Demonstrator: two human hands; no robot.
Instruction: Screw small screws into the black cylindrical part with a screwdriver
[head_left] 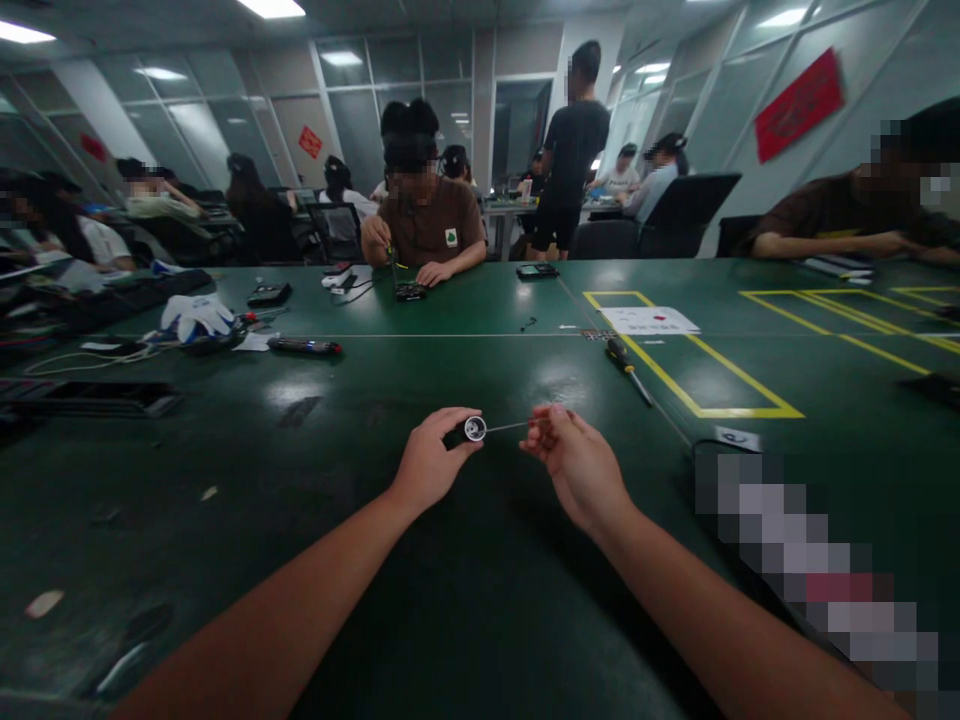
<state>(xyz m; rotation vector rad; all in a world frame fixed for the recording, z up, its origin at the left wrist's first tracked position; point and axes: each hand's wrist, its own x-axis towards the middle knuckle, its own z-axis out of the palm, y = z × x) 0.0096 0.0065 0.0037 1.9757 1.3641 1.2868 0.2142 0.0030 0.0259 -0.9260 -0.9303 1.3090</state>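
My left hand [435, 452] is wrapped round a short black cylinder [475, 429] that looks like a flashlight body. Its round, silver-rimmed end points toward me, and the fingers cover most of the rest. In a pinch, my right hand [574, 460] holds a thin metal rod [508, 428], with a bit of red showing at the fingertips. The rod's tip reaches the rim of the cylinder; whether it goes inside I cannot tell. Both hands are just above the green table [465, 590].
Beyond my right hand lies a yellow-and-black screwdriver [630, 370], near a white sheet [651, 320] and yellow tape outlines. A dark pen-shaped tool [304, 346] and white gloves [196, 317] lie left. A dark-edged, blurred-out object [810, 560] is at right. A person [427, 215] works opposite.
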